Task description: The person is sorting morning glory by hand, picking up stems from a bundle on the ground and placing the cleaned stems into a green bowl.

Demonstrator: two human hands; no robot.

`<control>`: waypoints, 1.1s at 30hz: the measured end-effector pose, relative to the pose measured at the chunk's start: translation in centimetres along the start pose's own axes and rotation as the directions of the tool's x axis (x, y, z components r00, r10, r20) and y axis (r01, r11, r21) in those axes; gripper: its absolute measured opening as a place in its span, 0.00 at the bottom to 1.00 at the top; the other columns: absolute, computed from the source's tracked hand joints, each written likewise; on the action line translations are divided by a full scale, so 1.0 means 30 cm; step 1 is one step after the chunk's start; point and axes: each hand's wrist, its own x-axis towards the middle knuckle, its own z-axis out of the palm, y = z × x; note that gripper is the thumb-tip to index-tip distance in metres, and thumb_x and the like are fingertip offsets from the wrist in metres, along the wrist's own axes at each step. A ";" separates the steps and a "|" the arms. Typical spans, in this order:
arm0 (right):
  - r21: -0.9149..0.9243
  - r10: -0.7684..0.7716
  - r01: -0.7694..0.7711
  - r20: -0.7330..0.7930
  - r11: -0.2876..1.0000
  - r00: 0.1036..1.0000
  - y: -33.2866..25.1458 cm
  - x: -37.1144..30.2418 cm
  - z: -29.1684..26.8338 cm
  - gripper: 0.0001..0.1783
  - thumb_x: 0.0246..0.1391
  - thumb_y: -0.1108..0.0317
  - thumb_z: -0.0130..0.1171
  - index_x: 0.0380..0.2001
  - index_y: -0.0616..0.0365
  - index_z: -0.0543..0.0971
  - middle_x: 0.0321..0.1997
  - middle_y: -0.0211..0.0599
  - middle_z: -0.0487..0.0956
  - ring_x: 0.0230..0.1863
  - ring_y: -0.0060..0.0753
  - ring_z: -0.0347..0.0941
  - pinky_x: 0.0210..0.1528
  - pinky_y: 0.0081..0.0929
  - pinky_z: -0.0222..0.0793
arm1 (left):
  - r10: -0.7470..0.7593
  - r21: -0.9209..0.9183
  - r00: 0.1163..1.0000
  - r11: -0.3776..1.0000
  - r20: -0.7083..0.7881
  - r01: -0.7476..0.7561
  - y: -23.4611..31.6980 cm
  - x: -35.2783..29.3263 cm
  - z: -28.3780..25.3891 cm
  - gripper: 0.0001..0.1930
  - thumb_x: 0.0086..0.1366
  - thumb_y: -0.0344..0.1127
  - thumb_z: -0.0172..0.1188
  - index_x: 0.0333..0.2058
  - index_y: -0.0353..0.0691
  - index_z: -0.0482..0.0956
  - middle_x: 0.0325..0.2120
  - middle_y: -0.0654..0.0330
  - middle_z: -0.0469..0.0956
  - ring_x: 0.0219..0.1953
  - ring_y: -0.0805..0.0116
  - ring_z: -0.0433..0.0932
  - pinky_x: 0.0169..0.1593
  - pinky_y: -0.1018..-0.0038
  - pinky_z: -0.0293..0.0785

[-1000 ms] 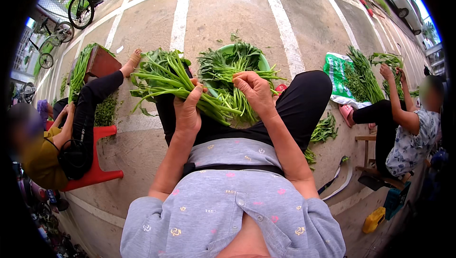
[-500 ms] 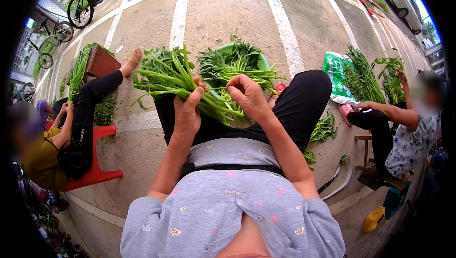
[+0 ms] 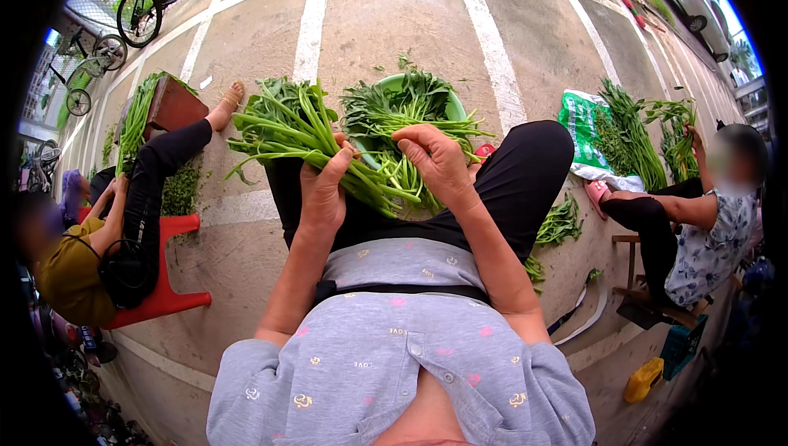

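Note:
A thick bunch of leafy green stems [image 3: 283,146] is held in my left hand [image 3: 325,187], its fingers wrapped round it over my left thigh. The leaves point away from me and the cut ends hang toward my lap. To the right, my right hand [image 3: 437,165] is closed in a pinch, a little apart from the bunch. Whatever lies between its fingertips is too small to make out. Just beyond both hands stands a light green basin [image 3: 456,107], heaped with more leafy greens [image 3: 410,105]. Loose stems lie below the right hand, between my knees.
At the left, a person sits on a red plastic stool [image 3: 168,282] holding greens. Another person sits at the right near a green-and-white sack [image 3: 584,134] and heaped greens [image 3: 632,138]. Greens [image 3: 560,223] lie beside my right knee. A strap [image 3: 593,311] lies on the ground.
My right hand has shifted slightly to the right, its fingertips a little higher. The stem that stretched between my hands no longer shows there. My left hand keeps its hold on the bunch.

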 end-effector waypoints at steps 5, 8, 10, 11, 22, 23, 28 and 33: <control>-0.169 -0.025 0.046 0.126 0.985 0.992 -0.034 -0.015 0.025 0.06 0.47 0.73 0.57 0.31 0.61 0.76 0.28 0.40 0.73 0.29 0.38 0.73 0.31 0.28 0.69 | 0.015 0.045 0.998 0.999 0.059 -0.017 -0.004 -0.005 0.007 0.12 0.55 0.28 0.61 0.39 0.37 0.74 0.32 0.65 0.74 0.36 0.76 0.73 0.43 0.79 0.68; -0.210 0.006 0.017 0.109 0.978 0.994 -0.021 -0.019 0.031 0.06 0.47 0.72 0.56 0.30 0.61 0.75 0.27 0.40 0.73 0.28 0.37 0.73 0.31 0.27 0.68 | 0.025 0.075 0.997 0.997 0.075 -0.031 -0.007 -0.010 0.015 0.12 0.55 0.27 0.61 0.39 0.37 0.74 0.32 0.65 0.75 0.36 0.76 0.73 0.43 0.79 0.68; -0.162 0.078 -0.066 0.069 0.984 0.995 -0.024 -0.023 0.036 0.07 0.48 0.71 0.55 0.31 0.62 0.74 0.26 0.38 0.73 0.26 0.33 0.72 0.30 0.26 0.68 | 0.036 0.082 0.996 0.996 0.084 -0.043 -0.014 -0.011 0.014 0.12 0.55 0.27 0.61 0.40 0.37 0.75 0.32 0.65 0.75 0.36 0.76 0.73 0.43 0.79 0.68; -0.042 0.144 -0.142 0.077 0.989 0.987 -0.021 -0.024 0.036 0.08 0.49 0.70 0.54 0.32 0.63 0.73 0.26 0.36 0.73 0.26 0.30 0.71 0.30 0.25 0.67 | 0.035 0.071 0.996 0.997 0.086 -0.041 -0.014 -0.013 0.017 0.12 0.55 0.27 0.61 0.40 0.37 0.75 0.32 0.65 0.75 0.35 0.76 0.74 0.43 0.79 0.68; 0.640 0.402 -0.419 0.183 0.644 0.897 0.007 -0.026 0.057 0.08 0.55 0.68 0.51 0.35 0.61 0.70 0.25 0.26 0.70 0.25 0.16 0.65 0.30 0.15 0.64 | -0.019 0.015 0.998 1.000 0.067 0.018 -0.017 -0.022 0.038 0.13 0.55 0.26 0.61 0.40 0.37 0.74 0.31 0.64 0.75 0.35 0.75 0.74 0.43 0.78 0.68; 0.670 0.414 -0.431 0.197 0.604 0.888 0.009 -0.028 0.057 0.07 0.55 0.69 0.52 0.35 0.61 0.70 0.26 0.27 0.70 0.25 0.17 0.66 0.30 0.15 0.64 | -0.024 0.015 0.997 1.000 0.069 0.023 -0.017 -0.022 0.037 0.13 0.55 0.27 0.61 0.40 0.37 0.74 0.31 0.64 0.75 0.35 0.75 0.74 0.43 0.78 0.68; 0.782 0.445 -0.453 0.255 0.427 0.859 0.011 -0.030 0.049 0.07 0.55 0.70 0.53 0.35 0.61 0.71 0.27 0.29 0.70 0.25 0.19 0.67 0.30 0.18 0.66 | -0.058 -0.024 0.994 0.998 0.092 0.060 -0.009 -0.020 0.037 0.12 0.55 0.28 0.60 0.40 0.37 0.74 0.31 0.64 0.75 0.35 0.74 0.74 0.43 0.77 0.68; 0.819 0.434 -0.437 0.263 0.372 0.862 0.012 -0.025 0.044 0.06 0.54 0.72 0.53 0.34 0.62 0.72 0.28 0.28 0.71 0.26 0.20 0.67 0.30 0.18 0.66 | -0.087 -0.046 0.993 0.995 0.082 0.091 0.003 -0.024 0.034 0.12 0.55 0.29 0.60 0.39 0.37 0.73 0.31 0.65 0.74 0.35 0.74 0.73 0.43 0.76 0.68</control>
